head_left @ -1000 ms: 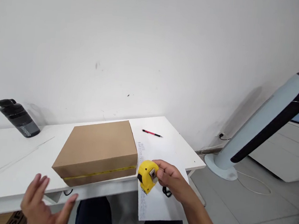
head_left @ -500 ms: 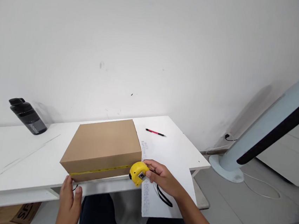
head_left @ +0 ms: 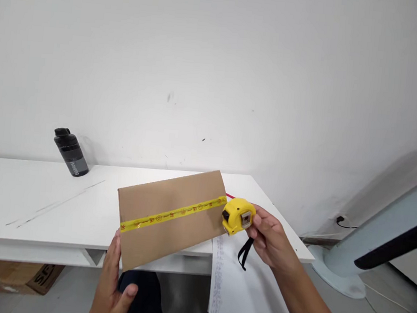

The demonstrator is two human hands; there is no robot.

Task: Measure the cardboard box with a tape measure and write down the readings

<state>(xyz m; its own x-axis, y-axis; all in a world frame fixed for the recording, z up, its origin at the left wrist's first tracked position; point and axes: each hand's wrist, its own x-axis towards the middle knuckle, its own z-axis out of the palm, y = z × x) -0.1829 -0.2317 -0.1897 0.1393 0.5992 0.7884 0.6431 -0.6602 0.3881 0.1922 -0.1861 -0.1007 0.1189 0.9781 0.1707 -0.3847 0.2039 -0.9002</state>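
A brown cardboard box (head_left: pixel 171 192) is tilted at the front of the white desk, its side with printed yellow packing tape (head_left: pixel 173 215) facing me. My left hand (head_left: pixel 112 280) lies along the box's left edge, fingers stretched out and thumb apart. In my right hand (head_left: pixel 272 236) is a yellow tape measure (head_left: pixel 238 216), close against the box's right edge. A black wrist strap (head_left: pixel 245 253) hangs from the tape measure. No pulled-out blade shows. Below it lies a white sheet of paper (head_left: pixel 243 288) with handwriting, reaching past the desk edge.
A black bottle (head_left: pixel 71 153) stands on the left of the desk (head_left: pixel 35 199) near the wall. A red pencil (head_left: pixel 230 196) is mostly hidden behind the box. Under the desk sits another carton (head_left: pixel 16 276). A tall pale fan (head_left: pixel 389 233) stands on the floor at right.
The box has been tipped so its taped side turns up towards me. Both hands moved with it, and the tape measure rose. My view shifted, so things sit differently in the frame.
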